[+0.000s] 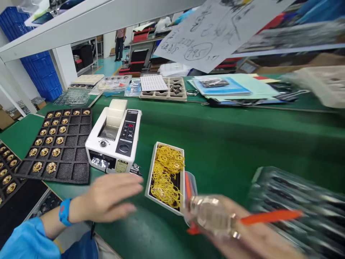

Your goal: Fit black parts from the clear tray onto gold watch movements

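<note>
Left hand [110,198] is released, fingers stretched out in front of the tape dispenser [118,144], nothing visible in it; right hand [256,233] is grasping a watch-like piece [212,214] with an orange strap [272,217] (motion blur, exact grip unclear), by the right near corner of the white box [152,169]. Risks, my judgement: the left forearm [51,223] could nudge the black foam tray [78,154] if it swings wide, unseating gold parts [49,140]; the strap could snag the yellow rings [165,189] if carried low across the box; a loose grip could drop the piece onto the green table [229,151]. Counts, left to right: one dark tray [7,198], cut off, its parts not all in view; one foam tray with nineteen gold parts; one dispenser; one box, rings too tangled to count; one watch-like piece; one clear tray [293,205], black contents too blurred to count.
</note>
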`<act>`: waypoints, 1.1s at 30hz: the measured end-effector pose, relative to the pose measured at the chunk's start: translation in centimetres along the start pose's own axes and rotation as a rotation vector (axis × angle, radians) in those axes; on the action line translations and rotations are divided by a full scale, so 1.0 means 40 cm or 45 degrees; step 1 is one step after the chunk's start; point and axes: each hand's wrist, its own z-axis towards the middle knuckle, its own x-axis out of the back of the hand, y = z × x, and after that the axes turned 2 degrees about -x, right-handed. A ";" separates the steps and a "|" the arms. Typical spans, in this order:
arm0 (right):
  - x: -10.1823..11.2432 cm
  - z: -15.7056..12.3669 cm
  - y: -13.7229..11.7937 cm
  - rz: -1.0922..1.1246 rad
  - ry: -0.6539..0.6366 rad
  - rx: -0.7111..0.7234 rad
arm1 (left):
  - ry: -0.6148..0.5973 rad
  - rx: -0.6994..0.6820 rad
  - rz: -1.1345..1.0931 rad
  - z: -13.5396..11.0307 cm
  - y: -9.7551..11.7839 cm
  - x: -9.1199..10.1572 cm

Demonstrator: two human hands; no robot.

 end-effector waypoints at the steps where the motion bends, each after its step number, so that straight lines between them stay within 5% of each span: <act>1: 0.053 0.035 -0.009 -0.157 0.103 0.119 | 0.080 0.152 0.186 -0.026 -0.020 0.036; 4: 0.199 0.143 -0.031 -0.837 0.400 0.142 | 0.192 0.991 0.915 -0.103 -0.102 0.156; 8: 0.282 0.220 -0.038 -1.259 0.783 -0.009 | 0.073 1.353 1.070 -0.176 -0.204 0.290; 14: 0.248 0.230 -0.054 -1.260 1.047 -0.087 | -0.126 1.563 1.045 -0.200 -0.248 0.361; 18: 0.222 0.191 -0.087 -1.100 1.216 -0.137 | -0.203 1.566 0.903 -0.177 -0.232 0.400; 21: 0.179 0.137 -0.099 -0.906 1.196 -0.096 | -0.151 1.546 0.887 -0.137 -0.190 0.413; 23: 0.134 0.101 -0.094 -0.767 1.136 -0.063 | -0.006 1.485 0.808 -0.096 -0.137 0.390; 26: 0.053 0.063 -0.078 -0.565 1.008 -0.023 | 0.213 1.290 0.021 -0.017 -0.031 0.293; 30: -0.027 0.037 -0.065 -0.295 0.845 0.035 | -0.100 1.369 -1.123 0.077 0.056 0.094; 33: -0.059 0.016 -0.064 -0.064 0.794 0.170 | -0.173 1.438 -1.407 0.110 0.040 -0.038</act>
